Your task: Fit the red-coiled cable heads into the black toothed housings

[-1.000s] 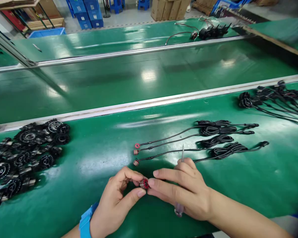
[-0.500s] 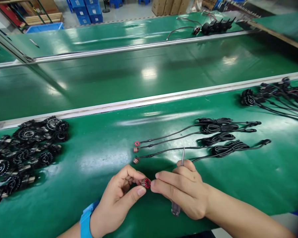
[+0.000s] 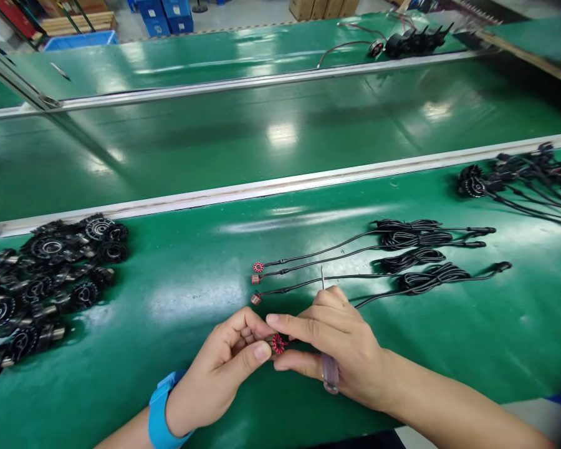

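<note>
Three coils (image 3: 255,279) lie on green table (image 3: 191,249), boxes (image 3: 156,14) behind; left hand (image 3: 219,368) pinches fourth coil (image 3: 277,344); right hand (image 3: 343,349), thumb and finger apart, holds one screwdriver (image 3: 330,374).

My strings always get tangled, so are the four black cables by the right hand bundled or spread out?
Bundled: the four cables are looped into coils, with straighter parts trailing out.

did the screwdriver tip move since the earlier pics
Yes, the screwdriver tip has moved to the left, farther from the coiled black cables lying to its right.
</note>
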`<state>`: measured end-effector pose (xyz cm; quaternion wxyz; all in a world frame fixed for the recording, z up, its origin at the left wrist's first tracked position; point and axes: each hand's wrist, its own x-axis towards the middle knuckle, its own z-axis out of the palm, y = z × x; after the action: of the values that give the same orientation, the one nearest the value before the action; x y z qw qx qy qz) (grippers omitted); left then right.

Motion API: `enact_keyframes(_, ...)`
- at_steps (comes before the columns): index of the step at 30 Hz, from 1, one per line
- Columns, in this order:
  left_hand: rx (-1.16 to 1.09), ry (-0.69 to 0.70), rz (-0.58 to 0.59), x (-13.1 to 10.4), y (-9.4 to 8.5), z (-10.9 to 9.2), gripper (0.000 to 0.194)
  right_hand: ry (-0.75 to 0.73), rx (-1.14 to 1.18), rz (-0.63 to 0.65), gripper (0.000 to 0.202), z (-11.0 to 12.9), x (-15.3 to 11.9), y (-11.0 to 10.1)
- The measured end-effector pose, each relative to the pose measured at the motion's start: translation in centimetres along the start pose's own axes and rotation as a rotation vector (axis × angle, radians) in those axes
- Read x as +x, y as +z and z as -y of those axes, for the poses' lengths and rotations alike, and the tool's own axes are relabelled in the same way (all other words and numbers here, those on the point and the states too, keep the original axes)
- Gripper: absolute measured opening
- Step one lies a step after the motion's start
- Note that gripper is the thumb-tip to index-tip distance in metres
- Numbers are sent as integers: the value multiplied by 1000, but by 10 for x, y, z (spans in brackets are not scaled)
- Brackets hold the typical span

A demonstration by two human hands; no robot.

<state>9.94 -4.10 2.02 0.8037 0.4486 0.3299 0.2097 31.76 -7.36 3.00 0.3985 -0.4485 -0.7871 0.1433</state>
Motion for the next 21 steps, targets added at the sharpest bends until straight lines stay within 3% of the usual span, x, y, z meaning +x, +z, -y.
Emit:
enact_keyframes(8, 103, -1, -51, -2, -2, -2, 25, -23, -11, -100, 12, -4, -4, 2)
enact_keyframes(17, 45, 70, -117, 1, 9, 1, 27, -102, -148, -17, 11, -2, -11, 3)
enact_keyframes(19, 143, 135, -114, 1, 8, -2, 26, -127, -139, -23, 11, -4, -12, 4)
enact_keyframes(21, 410, 273, -147, -1, 1, -9, 26, -148, -116, -21, 11, -7, -12, 3)
